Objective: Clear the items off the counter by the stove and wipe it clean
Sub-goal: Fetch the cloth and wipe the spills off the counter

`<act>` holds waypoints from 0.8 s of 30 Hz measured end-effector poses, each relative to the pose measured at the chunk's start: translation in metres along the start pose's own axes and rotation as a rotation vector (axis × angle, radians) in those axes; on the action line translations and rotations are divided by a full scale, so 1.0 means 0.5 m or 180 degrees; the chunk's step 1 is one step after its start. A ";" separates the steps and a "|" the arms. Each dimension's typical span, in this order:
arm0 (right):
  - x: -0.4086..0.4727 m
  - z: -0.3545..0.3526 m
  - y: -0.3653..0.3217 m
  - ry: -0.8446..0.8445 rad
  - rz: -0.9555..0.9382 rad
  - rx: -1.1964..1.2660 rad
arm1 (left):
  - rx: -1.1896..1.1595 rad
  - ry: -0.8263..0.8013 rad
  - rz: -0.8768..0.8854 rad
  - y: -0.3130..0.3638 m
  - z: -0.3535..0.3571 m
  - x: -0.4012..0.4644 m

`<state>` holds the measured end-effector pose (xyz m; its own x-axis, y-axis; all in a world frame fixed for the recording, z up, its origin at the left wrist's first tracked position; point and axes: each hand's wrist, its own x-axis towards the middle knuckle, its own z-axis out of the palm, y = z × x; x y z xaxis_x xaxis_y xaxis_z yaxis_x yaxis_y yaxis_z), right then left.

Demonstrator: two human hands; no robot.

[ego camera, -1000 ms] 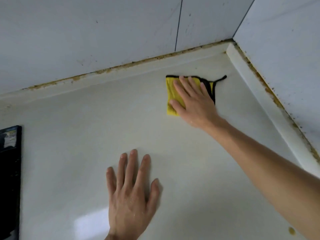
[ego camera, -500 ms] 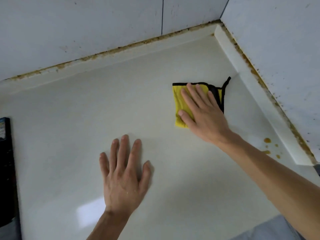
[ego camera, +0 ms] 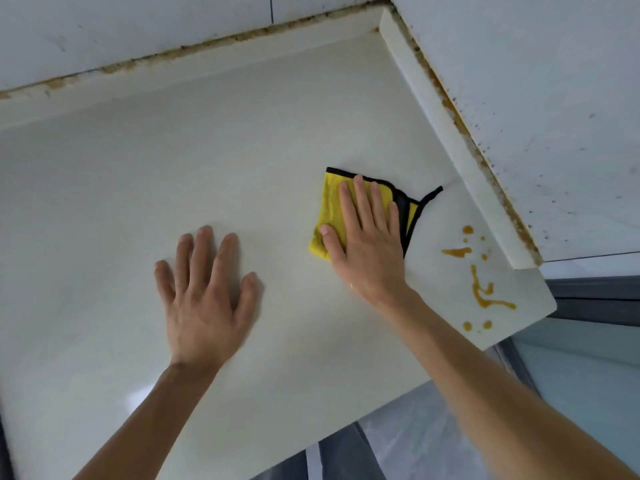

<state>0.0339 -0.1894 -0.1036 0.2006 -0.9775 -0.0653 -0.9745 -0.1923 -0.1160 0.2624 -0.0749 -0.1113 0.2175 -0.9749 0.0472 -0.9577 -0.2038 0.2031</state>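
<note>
A folded yellow cloth (ego camera: 330, 202) with black trim lies flat on the pale counter (ego camera: 207, 161). My right hand (ego camera: 367, 237) presses down on the cloth, palm flat with fingers spread over it. My left hand (ego camera: 204, 289) rests flat on the bare counter to the left of the cloth, fingers apart, holding nothing. Orange sauce streaks and drops (ego camera: 481, 289) mark the counter's right front corner, just right of the cloth.
A raised white backsplash strip (ego camera: 450, 133) runs along the right and back, with brown grime in the joint under the white wall tiles (ego camera: 554, 98). The counter's front edge (ego camera: 346, 424) drops off to a grey floor.
My right hand has slid the cloth from the back corner toward the front. The view has tilted down, so the orange spill and the counter's front edge now show; the stove has left the view.
</note>
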 end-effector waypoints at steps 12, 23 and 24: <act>0.040 -0.086 0.024 0.0096 0.0089 0.0070 | -0.0142 0.0084 -0.0065 0.005 -0.001 -0.003; 0.059 -0.112 0.045 0.0276 -0.0605 0.0891 | -0.0144 -0.0001 -0.0101 0.001 0.005 -0.002; 0.052 -0.111 0.046 0.0315 -0.0649 0.0851 | -0.0146 0.0016 -0.0093 0.001 0.006 -0.002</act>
<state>0.0110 -0.2240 -0.0532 0.3649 -0.9275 0.0808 -0.8519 -0.3676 -0.3731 0.2613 -0.0744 -0.1144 0.2463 -0.9681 0.0456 -0.9413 -0.2277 0.2492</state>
